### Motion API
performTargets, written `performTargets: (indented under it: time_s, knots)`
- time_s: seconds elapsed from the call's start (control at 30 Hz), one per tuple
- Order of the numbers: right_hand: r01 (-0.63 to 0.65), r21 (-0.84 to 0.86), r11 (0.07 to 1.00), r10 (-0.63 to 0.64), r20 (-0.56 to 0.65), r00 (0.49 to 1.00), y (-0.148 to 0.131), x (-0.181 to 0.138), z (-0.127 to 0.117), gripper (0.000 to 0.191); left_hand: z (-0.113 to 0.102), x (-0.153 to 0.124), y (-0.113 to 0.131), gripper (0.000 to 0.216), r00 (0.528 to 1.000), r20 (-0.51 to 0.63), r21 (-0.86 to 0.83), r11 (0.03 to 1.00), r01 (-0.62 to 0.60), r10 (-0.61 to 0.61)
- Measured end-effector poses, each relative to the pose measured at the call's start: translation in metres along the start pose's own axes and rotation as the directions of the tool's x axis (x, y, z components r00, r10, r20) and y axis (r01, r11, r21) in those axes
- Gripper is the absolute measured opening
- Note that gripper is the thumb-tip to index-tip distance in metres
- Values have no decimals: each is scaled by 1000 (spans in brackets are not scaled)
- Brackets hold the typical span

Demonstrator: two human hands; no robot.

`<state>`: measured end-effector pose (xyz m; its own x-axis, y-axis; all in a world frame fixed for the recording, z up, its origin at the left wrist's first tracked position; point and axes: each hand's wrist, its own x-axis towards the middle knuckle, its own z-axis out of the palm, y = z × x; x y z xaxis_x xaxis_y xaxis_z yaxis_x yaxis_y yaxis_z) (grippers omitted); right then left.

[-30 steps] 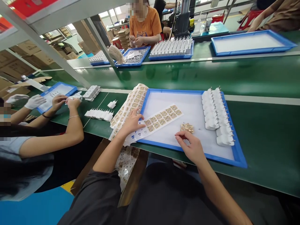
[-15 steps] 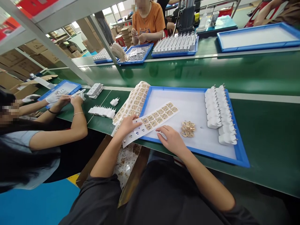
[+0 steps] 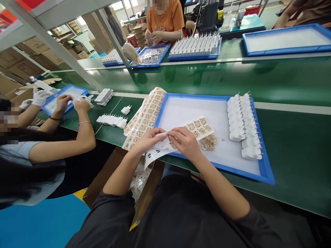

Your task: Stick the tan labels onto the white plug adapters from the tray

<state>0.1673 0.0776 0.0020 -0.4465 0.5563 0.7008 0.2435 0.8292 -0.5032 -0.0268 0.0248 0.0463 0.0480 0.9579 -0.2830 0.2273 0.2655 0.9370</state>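
A white sticker sheet (image 3: 199,127) with rows of tan labels is lifted over the near edge of the blue tray (image 3: 258,170). My left hand (image 3: 148,139) pinches its left part and my right hand (image 3: 184,143) pinches it right beside, fingers closed on the sheet. A small heap of peeled tan labels (image 3: 208,143) lies in the tray just right of my right hand. Two rows of white plug adapters (image 3: 240,125) stand along the tray's right side. A stack of more sticker sheets (image 3: 143,119) lies left of the tray.
A green conveyor belt (image 3: 207,81) runs behind the tray. A co-worker's hands (image 3: 71,103) work at my left by a row of white adapters (image 3: 111,120). Across the belt a person in orange (image 3: 162,20) sits behind blue trays of adapters (image 3: 193,46). An empty blue tray (image 3: 284,39) is far right.
My right hand left the heap of labels and moved left to the sticker sheet. Both hands now grip the sheet, which has risen off the tray and shifted right.
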Motion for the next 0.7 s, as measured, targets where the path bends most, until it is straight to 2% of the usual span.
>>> performTargets:
  time_s: [0.2,0.3,0.4,0.47,0.53,0.6,0.67,0.7]
  knots:
    - [36,-2,999,-36,6,999,3,-4,-5,13,4,2,-2,39,999,39,-73,997,40,-37]
    - [38,54,998,-39,25,999,3,-6,-11,13,4,3,-1,41,997,25,-70,995,68,-66]
    - [-36,146,989,35,9,999,1,-11,-25,11,-3,9,-4,46,997,-19,34,996,82,-81]
    - [-127,197,972,136,-33,990,0,-19,-37,9,-12,16,-9,46,997,-80,215,976,40,-24]
    - [-219,256,941,242,-62,968,-2,-31,-50,7,-24,25,-14,41,984,-145,484,875,-24,107]
    - [-298,316,901,327,-43,944,-4,-45,-61,6,-32,36,-13,36,945,-181,736,675,-55,274]
    - [-354,349,868,383,-16,924,-7,-59,-69,5,-32,48,-4,35,898,-153,871,486,-75,413]
    - [-370,357,858,400,-9,917,-8,-66,-73,5,-26,54,4,36,882,-107,898,426,-112,459]
